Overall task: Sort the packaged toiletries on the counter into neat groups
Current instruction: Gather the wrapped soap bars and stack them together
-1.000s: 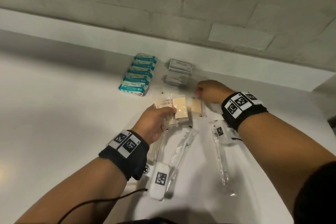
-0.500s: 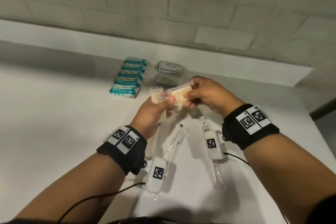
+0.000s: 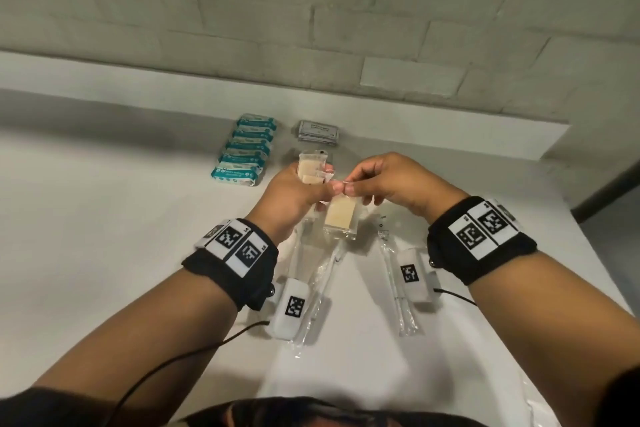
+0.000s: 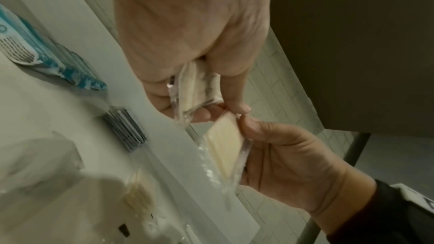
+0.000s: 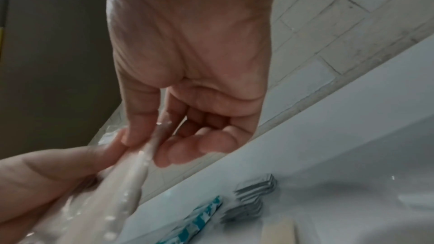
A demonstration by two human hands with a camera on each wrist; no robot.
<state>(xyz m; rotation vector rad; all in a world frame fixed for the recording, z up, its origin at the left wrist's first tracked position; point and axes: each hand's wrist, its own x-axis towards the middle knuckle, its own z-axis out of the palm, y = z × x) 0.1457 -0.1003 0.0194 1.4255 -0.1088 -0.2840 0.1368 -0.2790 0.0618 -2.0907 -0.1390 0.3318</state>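
Note:
My left hand (image 3: 298,191) grips a small stack of clear-wrapped beige packets (image 3: 311,168) above the counter; the left wrist view shows them between thumb and fingers (image 4: 199,84). Thumb and forefinger of my right hand (image 3: 349,188) pinch the top edge of one more beige packet (image 3: 341,220), which hangs down just right of the left thumb. That hanging packet (image 4: 225,146) also shows in the left wrist view, and edge-on in the right hand's (image 5: 140,146) pinch in the right wrist view.
A row of teal packets (image 3: 244,152) and a pile of grey sachets (image 3: 318,130) lie by the back ledge. Clear-wrapped toothbrushes (image 3: 320,277) (image 3: 394,284) lie on the white counter (image 3: 104,253) under my wrists. Another beige packet (image 5: 279,233) lies on the counter.
My right hand lifted a beige packet off the counter and brought it to the left hand's stack. That packet has swung from level to hanging from the right-hand pinch.

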